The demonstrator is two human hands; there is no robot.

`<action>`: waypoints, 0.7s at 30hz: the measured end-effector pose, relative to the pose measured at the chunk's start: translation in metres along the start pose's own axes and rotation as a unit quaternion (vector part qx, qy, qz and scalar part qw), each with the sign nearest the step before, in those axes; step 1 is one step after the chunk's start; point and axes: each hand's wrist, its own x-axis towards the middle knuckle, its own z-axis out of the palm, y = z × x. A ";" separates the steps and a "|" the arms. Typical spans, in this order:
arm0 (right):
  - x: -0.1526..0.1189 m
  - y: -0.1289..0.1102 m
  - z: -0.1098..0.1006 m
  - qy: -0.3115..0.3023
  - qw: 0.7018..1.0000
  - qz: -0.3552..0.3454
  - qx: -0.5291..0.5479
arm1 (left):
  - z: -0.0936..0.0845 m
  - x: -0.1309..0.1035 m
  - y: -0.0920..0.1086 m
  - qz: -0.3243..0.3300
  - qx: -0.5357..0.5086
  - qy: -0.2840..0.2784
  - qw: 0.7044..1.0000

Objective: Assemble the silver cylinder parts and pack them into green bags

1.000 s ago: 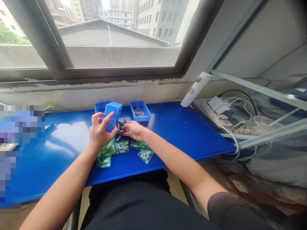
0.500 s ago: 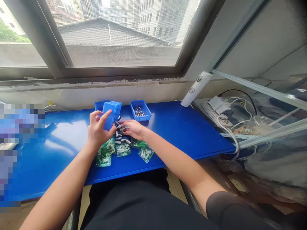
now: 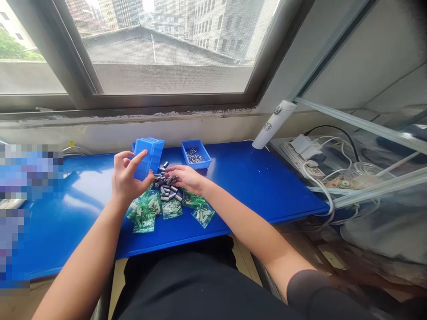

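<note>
My left hand (image 3: pixel 128 177) grips a blue plastic bin (image 3: pixel 149 153), tilted on its side above the table. Beside and below the bin, several small dark and silver cylindrical parts (image 3: pixel 171 192) lie in a loose pile. My right hand (image 3: pixel 187 178) is at the right side of the pile, its fingertips curled against some of the parts. In front of the pile lie green-tinted clear bags of small metal pieces (image 3: pixel 145 215), with another such bag (image 3: pixel 204 215) to the right.
A blue tray of thin metal pieces (image 3: pixel 196 154) stands behind my right hand on the blue table (image 3: pixel 247 178). A white bottle (image 3: pixel 274 124) leans at the back right, near a power strip with cables (image 3: pixel 308 155). The left edge is pixelated.
My left hand has moved left with the blue bin. More of the dark parts now show spread on the table. My right hand stays beside the pile, almost unmoved.
</note>
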 end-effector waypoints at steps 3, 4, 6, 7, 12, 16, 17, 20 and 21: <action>-0.003 -0.003 -0.001 0.001 0.999 -0.011 -0.033 | -0.003 0.002 -0.006 0.003 0.002 0.010 1.000; -0.005 -0.003 -0.001 0.000 0.999 -0.013 -0.039 | -0.004 0.003 -0.008 0.000 0.003 0.013 1.000; -0.006 -0.004 -0.002 -0.001 0.999 -0.017 -0.041 | -0.005 0.003 -0.010 -0.003 0.005 0.023 1.000; -0.005 -0.004 -0.003 -0.003 0.999 -0.021 -0.037 | -0.005 0.003 -0.011 -0.002 0.005 0.028 1.000; 0.003 0.001 -0.008 0.011 0.995 -0.089 -0.034 | -0.006 0.000 -0.015 -0.007 -0.006 0.036 0.999; 0.007 0.006 -0.011 0.062 0.965 -0.227 -0.113 | -0.005 -0.003 -0.018 -0.002 -0.006 0.033 0.999; 0.006 0.006 -0.010 0.067 0.952 -0.262 -0.141 | -0.004 -0.003 -0.019 0.010 -0.004 0.035 0.999; 0.000 0.006 -0.009 0.067 0.924 -0.315 -0.205 | -0.002 -0.003 -0.020 0.083 -0.016 0.053 0.995; -0.001 0.006 -0.008 0.065 0.920 -0.318 -0.217 | -0.002 -0.002 -0.020 0.106 -0.023 0.059 0.992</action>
